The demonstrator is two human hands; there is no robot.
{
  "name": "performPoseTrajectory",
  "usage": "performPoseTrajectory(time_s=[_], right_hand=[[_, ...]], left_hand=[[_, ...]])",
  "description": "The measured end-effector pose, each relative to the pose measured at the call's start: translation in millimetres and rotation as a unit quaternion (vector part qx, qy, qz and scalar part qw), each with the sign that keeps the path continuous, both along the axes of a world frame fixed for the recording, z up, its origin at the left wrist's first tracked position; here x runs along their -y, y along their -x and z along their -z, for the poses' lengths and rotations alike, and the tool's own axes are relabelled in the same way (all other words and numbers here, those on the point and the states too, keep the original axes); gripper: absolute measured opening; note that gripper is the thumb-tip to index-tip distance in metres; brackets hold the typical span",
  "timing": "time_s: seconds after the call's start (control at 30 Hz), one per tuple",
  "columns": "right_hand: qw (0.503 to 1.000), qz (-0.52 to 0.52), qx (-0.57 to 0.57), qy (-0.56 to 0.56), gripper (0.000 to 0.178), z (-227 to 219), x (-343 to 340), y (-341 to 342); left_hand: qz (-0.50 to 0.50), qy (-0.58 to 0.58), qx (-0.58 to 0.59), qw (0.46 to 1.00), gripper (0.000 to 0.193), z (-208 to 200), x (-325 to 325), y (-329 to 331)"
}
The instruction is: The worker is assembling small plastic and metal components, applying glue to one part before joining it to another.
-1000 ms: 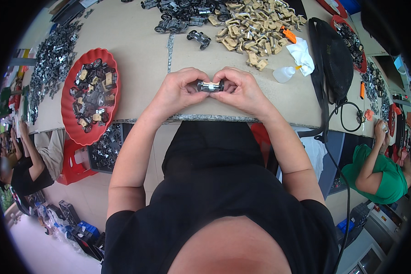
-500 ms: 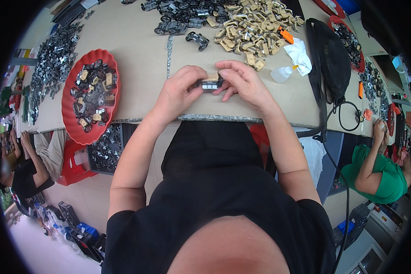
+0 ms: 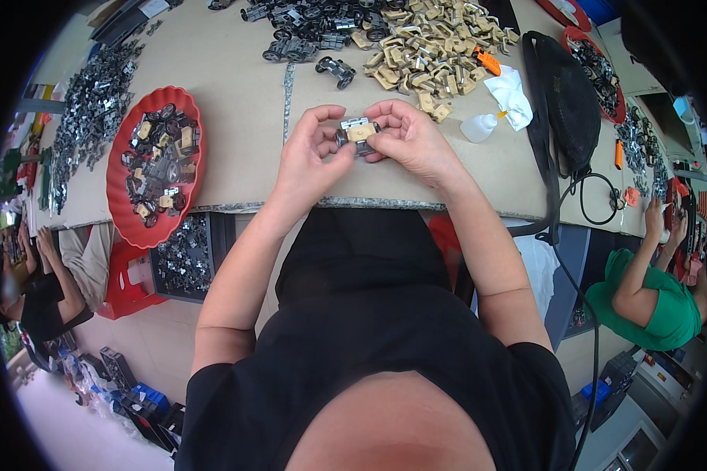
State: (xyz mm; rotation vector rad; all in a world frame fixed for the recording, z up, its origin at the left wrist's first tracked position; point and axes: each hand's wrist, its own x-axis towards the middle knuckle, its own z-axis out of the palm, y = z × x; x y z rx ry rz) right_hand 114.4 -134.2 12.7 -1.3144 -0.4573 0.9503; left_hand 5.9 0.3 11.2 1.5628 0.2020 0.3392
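Note:
Above the near edge of the table I hold a small toy car [image 3: 359, 133] with a tan part on top and a black and silver chassis. My right hand [image 3: 412, 141] pinches its right end, the thumb lying over the tan part. Around its left end curl the fingers and thumb of my left hand [image 3: 310, 157]. Just beyond my hands lies a lone black wheeled chassis [image 3: 336, 71]. A heap of tan parts [image 3: 428, 47] rises at the far right of it, and a pile of black chassis [image 3: 314, 27] lies at the far side.
To the left stands a red scalloped tray [image 3: 115, 184] with toy cars in it. Dark small parts [image 3: 94, 110] spread beyond. On the right are a white dropper bottle [image 3: 477, 128], a tissue [image 3: 512, 94], an orange tool [image 3: 489, 60], a black bag [image 3: 562, 102]; co-workers sit either side.
The toy car has been tilted, so its tan top now faces up toward me. My left fingers have spread a little, and my right thumb has moved onto the tan part.

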Motion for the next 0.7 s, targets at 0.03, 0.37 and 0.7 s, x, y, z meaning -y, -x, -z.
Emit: performPoseTrajectory(time_s=[0.03,0.37,0.7], right_hand=[[1.0,-0.003,0.013,0.0,0.032,1,0,1],[0.999,-0.004,0.043,-0.009,0.034,3,-1,2],[1.0,0.002,0.028,-0.01,0.036,0,-2,3]], left_hand=[[-0.001,0.058,-0.048,0.997,0.032,0,0,-1],[-0.022,0.058,-0.013,0.998,0.026,10,4,-4],[-0.013,0.0,0.015,1.0,0.029,11,3,-2]])
